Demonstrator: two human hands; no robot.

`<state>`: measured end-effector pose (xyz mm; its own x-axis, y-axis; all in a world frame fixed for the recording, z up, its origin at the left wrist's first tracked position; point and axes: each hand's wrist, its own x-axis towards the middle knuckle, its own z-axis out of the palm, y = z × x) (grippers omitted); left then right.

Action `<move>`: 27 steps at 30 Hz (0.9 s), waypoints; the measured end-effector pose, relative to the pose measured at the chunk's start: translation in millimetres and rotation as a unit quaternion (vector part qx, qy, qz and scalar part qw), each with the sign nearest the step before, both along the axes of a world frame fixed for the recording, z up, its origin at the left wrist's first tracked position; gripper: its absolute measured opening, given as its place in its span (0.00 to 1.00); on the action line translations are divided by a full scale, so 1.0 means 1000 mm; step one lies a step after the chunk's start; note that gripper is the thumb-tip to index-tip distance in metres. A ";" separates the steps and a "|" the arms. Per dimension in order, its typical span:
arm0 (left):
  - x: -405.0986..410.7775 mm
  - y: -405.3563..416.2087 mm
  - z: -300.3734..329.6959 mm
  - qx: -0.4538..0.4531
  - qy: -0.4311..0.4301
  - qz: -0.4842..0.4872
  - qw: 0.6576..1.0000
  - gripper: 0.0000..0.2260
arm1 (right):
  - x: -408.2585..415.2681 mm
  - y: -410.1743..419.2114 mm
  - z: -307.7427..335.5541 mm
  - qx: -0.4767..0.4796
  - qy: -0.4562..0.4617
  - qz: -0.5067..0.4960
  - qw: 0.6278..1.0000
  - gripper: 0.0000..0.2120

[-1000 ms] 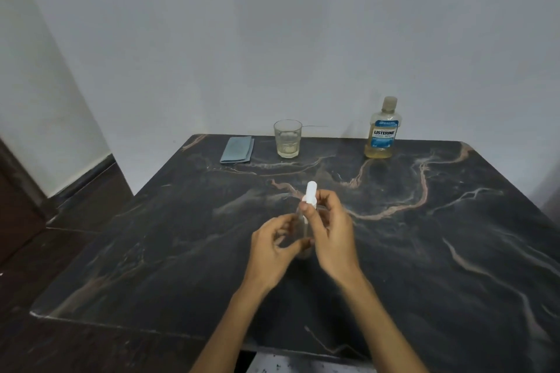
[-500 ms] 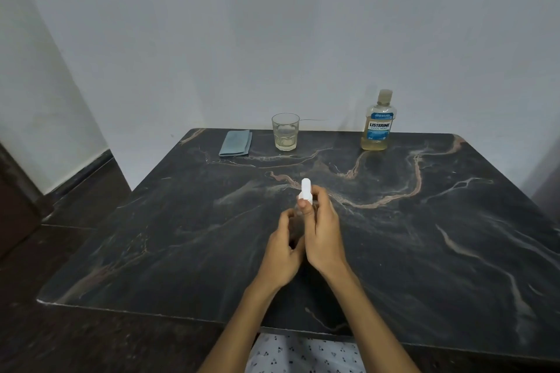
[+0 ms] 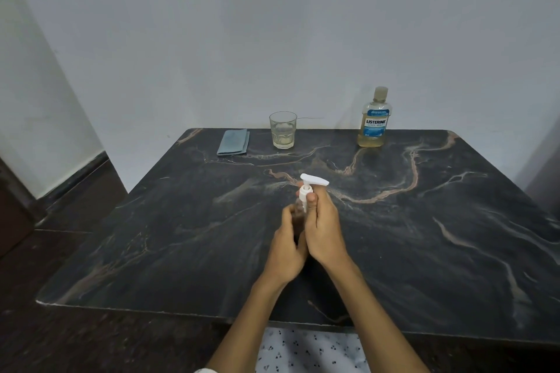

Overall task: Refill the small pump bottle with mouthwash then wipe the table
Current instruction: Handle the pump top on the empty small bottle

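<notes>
Pump bottle (image 3: 298,218): upright between both hands, long axis vertical, white pump head (image 3: 312,183) above the fingers, nozzle pointing right.
Left hand (image 3: 286,247): wrapped round the clear, faint body.
Right hand (image 3: 322,228): pinching the pump collar.
Mouthwash bottle (image 3: 373,123): well beyond, right; glass (image 3: 282,130) and cloth (image 3: 234,142) beyond, left, on the tabletop (image 3: 424,236).

head view, looking forward and down, table (image 3: 424,251) near
</notes>
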<state>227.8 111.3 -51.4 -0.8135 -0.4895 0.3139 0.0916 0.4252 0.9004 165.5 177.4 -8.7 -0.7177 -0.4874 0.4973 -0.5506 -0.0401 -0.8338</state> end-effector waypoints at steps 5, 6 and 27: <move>-0.002 0.001 -0.001 0.000 -0.001 0.013 1.000 0.17 | 0.001 0.000 -0.003 -0.057 -0.035 -0.007 0.998 0.11; -0.002 0.001 -0.001 0.001 -0.002 0.016 1.000 0.17 | 0.001 0.000 -0.004 -0.071 -0.035 -0.013 0.997 0.09; -0.005 0.005 -0.004 0.014 -0.015 0.037 0.999 0.11 | 0.006 -0.009 -0.022 -0.095 -0.019 -0.002 0.995 0.20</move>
